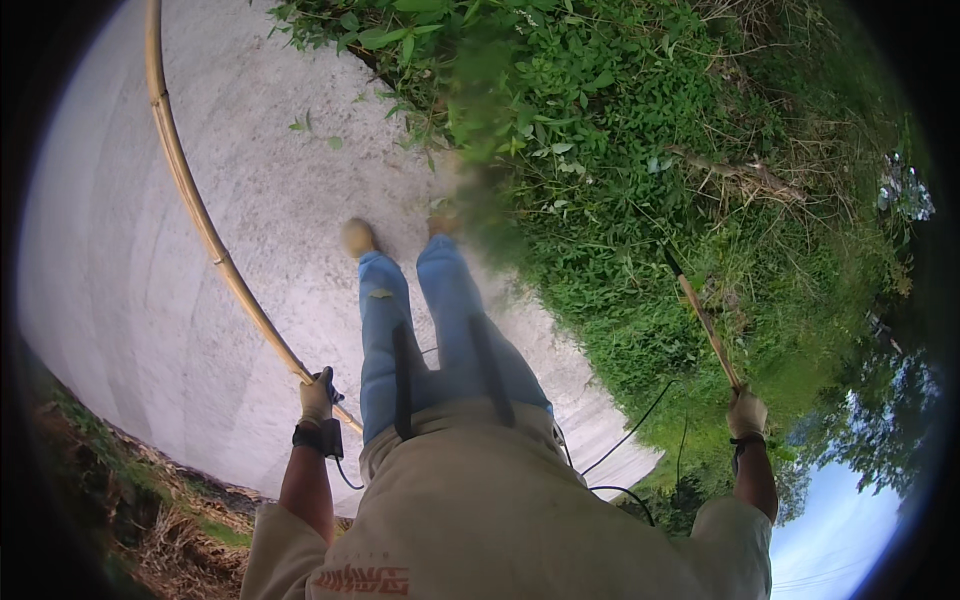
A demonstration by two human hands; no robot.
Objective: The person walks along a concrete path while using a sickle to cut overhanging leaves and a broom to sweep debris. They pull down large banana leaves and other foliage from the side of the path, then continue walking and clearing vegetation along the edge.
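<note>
My left hand (316, 399), in a pale glove, is closed around a long bamboo pole (206, 232) near its lower end. The pole runs up over the pavement and leaves the view at the top left. On the right, my gloved right hand (747, 414) grips the wooden handle of a long-handled tool (703, 315). Its far end is dark and reaches into the green plants (622, 292); the tip is hard to make out among the leaves, so its exact kind cannot be told.
I stand on a pale concrete path (247, 150), beside a bank of dense weeds (600, 97). A dry branch (742, 176) lies among them. Dry stalks (187, 551) border the path at lower left. Black cables (634, 431) loop between my body and right side.
</note>
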